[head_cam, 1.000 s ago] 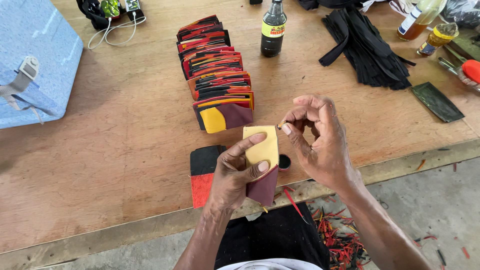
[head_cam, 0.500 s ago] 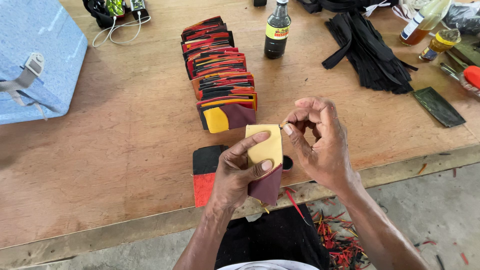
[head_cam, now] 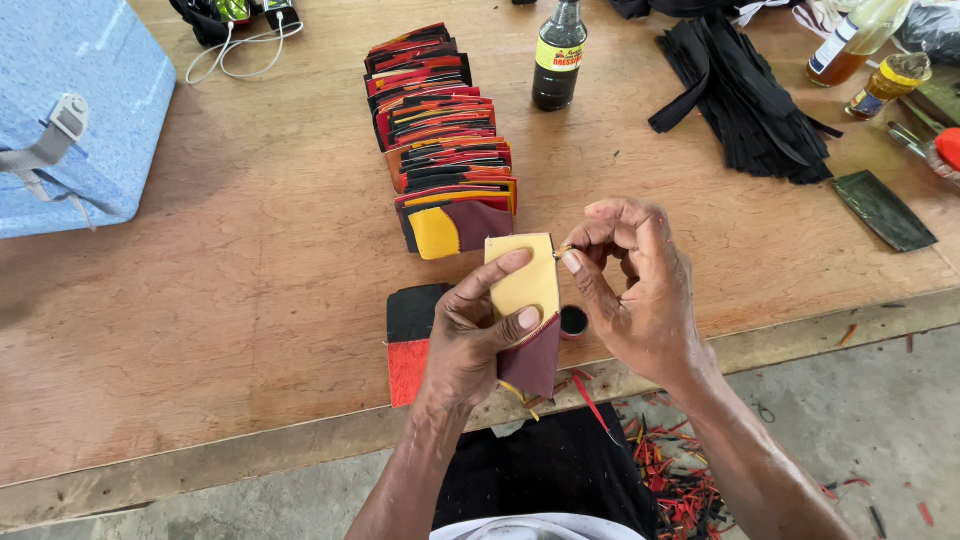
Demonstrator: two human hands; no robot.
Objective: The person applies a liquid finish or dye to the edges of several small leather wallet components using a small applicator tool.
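My left hand (head_cam: 468, 335) holds a small leather piece (head_cam: 525, 290), yellow on top and maroon below, upright above the table's near edge. My right hand (head_cam: 630, 290) is pinched at the piece's upper right corner, with a thin metal tool or needle tip between thumb and forefinger. A small dark round pot (head_cam: 573, 321) sits on the table just behind the piece. A flat black and red leather piece (head_cam: 408, 340) lies under my left hand. A long row of stacked red, black and yellow leather pieces (head_cam: 440, 140) runs away from me.
A dark glass bottle (head_cam: 558, 60) stands at the far end of the row. Black straps (head_cam: 745, 95) lie heaped at the right, with a dark green flat piece (head_cam: 883, 208) and bottles (head_cam: 870, 50) beyond. A blue cooler box (head_cam: 70, 110) sits left. Leather scraps (head_cam: 680, 480) litter the floor.
Both hands and the leather piece have stayed nearly in place; my right fingers have shifted only slightly at the piece's upper corner.
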